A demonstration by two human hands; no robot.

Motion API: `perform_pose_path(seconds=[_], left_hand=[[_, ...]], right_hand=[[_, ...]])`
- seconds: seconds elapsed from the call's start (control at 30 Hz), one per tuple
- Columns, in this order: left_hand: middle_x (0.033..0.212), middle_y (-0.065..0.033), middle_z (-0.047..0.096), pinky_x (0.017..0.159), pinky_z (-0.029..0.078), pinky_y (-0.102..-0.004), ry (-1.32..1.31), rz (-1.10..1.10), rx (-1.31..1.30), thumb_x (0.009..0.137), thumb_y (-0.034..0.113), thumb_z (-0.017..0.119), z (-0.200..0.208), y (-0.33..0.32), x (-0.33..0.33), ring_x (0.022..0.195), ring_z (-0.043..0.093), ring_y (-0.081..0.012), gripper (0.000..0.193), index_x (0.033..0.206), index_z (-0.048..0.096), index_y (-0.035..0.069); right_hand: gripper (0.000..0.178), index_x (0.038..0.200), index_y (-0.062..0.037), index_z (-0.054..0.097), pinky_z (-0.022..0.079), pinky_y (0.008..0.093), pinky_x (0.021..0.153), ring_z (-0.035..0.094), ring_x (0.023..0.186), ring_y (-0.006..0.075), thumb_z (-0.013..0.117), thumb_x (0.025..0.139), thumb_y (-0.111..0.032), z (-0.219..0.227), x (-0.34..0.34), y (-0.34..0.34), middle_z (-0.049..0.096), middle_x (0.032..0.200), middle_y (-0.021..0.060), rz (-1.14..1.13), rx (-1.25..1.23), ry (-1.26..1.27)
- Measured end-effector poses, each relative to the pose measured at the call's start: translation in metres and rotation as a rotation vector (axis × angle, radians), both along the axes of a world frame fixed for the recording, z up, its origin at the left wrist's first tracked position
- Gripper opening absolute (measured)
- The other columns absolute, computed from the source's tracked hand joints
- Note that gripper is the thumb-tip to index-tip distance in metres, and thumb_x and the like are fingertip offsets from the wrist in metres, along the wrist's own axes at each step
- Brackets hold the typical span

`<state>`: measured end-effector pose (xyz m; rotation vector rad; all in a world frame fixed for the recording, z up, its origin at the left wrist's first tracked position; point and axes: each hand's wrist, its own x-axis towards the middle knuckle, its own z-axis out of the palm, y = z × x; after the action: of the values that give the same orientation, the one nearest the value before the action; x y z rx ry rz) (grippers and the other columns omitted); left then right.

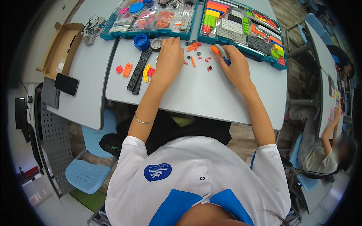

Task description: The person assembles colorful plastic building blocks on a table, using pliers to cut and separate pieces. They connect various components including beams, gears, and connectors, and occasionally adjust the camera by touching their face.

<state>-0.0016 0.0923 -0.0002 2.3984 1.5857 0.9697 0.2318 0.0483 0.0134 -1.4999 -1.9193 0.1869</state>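
**Two hands at work among small building parts**

I see the left hand (pixel 170 56) at upper centre of the frame, lying palm down on the grey table (pixel 203 94), fingers pressed together, tips by a grey wheel (pixel 156 43). The right hand (pixel 234 64), right of centre, pinches a grey-and-blue tool (pixel 224 53) against an orange piece (pixel 215 49). Loose orange pins (pixel 193 47) lie between both hands. Two open teal parts cases (pixel 241 26) occupy the upper frame.
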Motion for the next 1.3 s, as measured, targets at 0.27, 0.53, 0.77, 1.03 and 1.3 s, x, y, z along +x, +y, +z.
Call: perform_pose_path(seconds=[0.27,0.53,0.77,1.03,1.3], left_hand=[[0.118,-0.0156,0.062,0.097,0.047,-0.0414,-0.12,-0.219,-0.058,0.09,0.006,0.065,-0.003,-0.001,0.006,0.112,0.056,-0.0332,0.034,0.122,0.062,-0.004],[0.125,-0.0184,0.055,0.096,0.046,-0.0423,0.146,-0.263,0.07,0.085,0.031,0.074,0.005,-0.001,0.027,0.11,0.053,-0.0368,0.061,0.128,0.054,-0.005],[0.116,-0.0136,0.054,0.086,0.048,-0.0394,0.335,-0.219,0.121,0.081,0.035,0.075,0.005,0.013,0.023,0.107,0.053,-0.0311,0.061,0.124,0.057,-0.005],[0.122,-0.0138,0.056,0.084,0.049,-0.0386,0.223,-0.259,0.176,0.083,0.026,0.074,-0.004,0.013,0.024,0.108,0.055,-0.0293,0.053,0.122,0.06,-0.006],[0.123,-0.0142,0.059,0.087,0.049,-0.0395,0.142,-0.275,0.117,0.084,0.019,0.072,0.0,0.009,0.021,0.11,0.058,-0.0299,0.044,0.121,0.061,-0.003]], right_hand=[[0.026,0.108,-0.0028,0.063,0.05,0.0378,0.076,0.062,0.087,0.0305,0.072,0.088,-0.017,0.003,-0.007,-0.004,0.062,0.096,0.0117,0.022,-0.058,-0.001],[0.023,0.099,0.0005,0.063,0.049,0.0458,0.077,0.061,0.092,0.0376,0.072,0.083,-0.013,-0.005,-0.004,-0.003,0.063,0.096,0.0177,0.037,0.068,0.043],[0.025,0.104,-0.0021,0.063,0.05,0.0444,0.077,0.061,0.091,0.036,0.072,0.085,-0.014,0.002,-0.006,-0.002,0.061,0.095,0.0157,0.064,0.025,0.045],[0.029,0.108,-0.0041,0.063,0.05,0.0422,0.081,0.061,0.095,0.0331,0.073,0.083,-0.015,-0.004,-0.005,-0.004,0.061,0.101,0.0127,0.042,-0.002,0.026],[0.03,0.109,-0.0049,0.063,0.05,0.0423,0.081,0.062,0.094,0.033,0.073,0.083,-0.015,-0.004,-0.006,-0.004,0.06,0.102,0.0122,0.039,-0.02,0.034]])
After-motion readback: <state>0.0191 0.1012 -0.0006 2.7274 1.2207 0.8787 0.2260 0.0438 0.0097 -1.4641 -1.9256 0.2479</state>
